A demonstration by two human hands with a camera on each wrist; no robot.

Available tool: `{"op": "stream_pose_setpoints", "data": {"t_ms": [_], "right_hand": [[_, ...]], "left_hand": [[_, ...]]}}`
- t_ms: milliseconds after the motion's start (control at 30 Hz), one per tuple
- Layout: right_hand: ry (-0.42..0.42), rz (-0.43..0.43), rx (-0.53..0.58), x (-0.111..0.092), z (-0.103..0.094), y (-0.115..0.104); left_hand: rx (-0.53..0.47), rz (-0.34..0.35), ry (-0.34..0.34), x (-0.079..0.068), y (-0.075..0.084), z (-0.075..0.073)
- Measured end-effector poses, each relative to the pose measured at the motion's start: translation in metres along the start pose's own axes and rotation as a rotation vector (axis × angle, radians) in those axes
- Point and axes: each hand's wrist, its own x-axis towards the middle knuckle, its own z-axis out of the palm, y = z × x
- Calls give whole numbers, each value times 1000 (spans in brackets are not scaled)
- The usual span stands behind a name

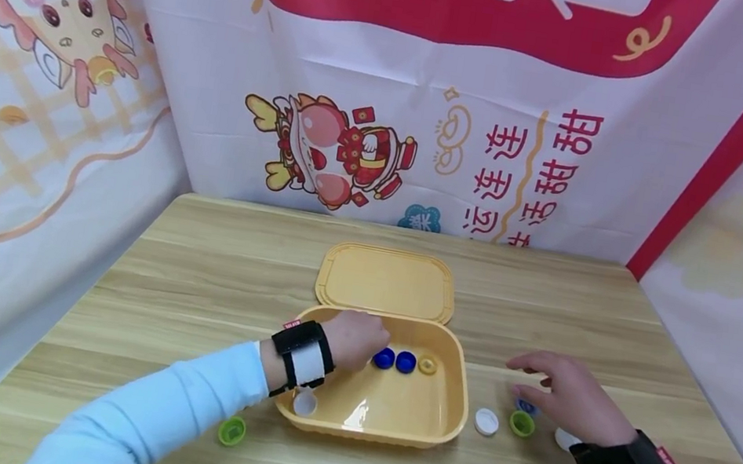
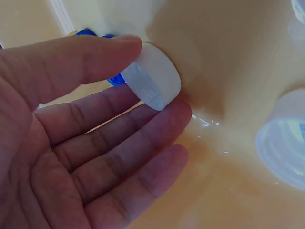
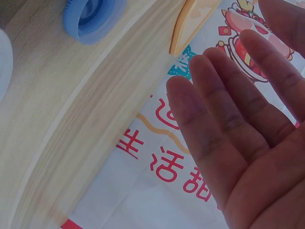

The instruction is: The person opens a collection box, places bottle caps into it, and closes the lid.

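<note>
My left hand [image 1: 355,339] reaches inside the yellow plastic box [image 1: 461,403]. In the left wrist view its thumb and fingers pinch a white bottle cap [image 2: 159,76], tilted on its side. Beside the hand two blue caps [image 1: 406,361] and a yellow cap [image 1: 427,364] lie in a row on the box floor. Another white cap [image 1: 305,403] sits in the box's near left corner. My right hand [image 1: 570,395] hovers over the table to the right of the box, fingers loosely extended and holding nothing. Beneath it lies a blue cap [image 3: 93,19], partly hidden in the head view.
The yellow lid [image 1: 386,282] lies flat behind the box. A white cap [image 1: 486,422], a green cap [image 1: 521,423] and a partly covered white cap [image 1: 566,439] are on the wooden table at right. One green cap [image 1: 233,430] lies at left. Printed cloth surrounds the table.
</note>
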Motion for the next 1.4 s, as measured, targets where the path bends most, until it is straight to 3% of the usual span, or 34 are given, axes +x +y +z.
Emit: {"op": "stream_pose_setpoints", "data": {"t_ms": [167, 333, 600, 1000, 1300, 1400], "right_hand": [[-9, -8, 12, 1, 0, 1], [-21, -3, 14, 2, 1, 3], [-33, -13, 19, 4, 2, 4], [-38, -21, 14, 6, 3, 5], [-79, 12, 33, 6, 3, 2], [-84, 18, 32, 6, 3, 2]], "left_hand": [[3, 8, 29, 0, 1, 2], [-19, 0, 16, -2, 0, 1], [-125, -7, 77, -21, -9, -13], [-275, -183, 78, -69, -28, -43], [-312, -253, 203, -114, -53, -33], [-311, -286, 212, -128, -62, -27]]}}
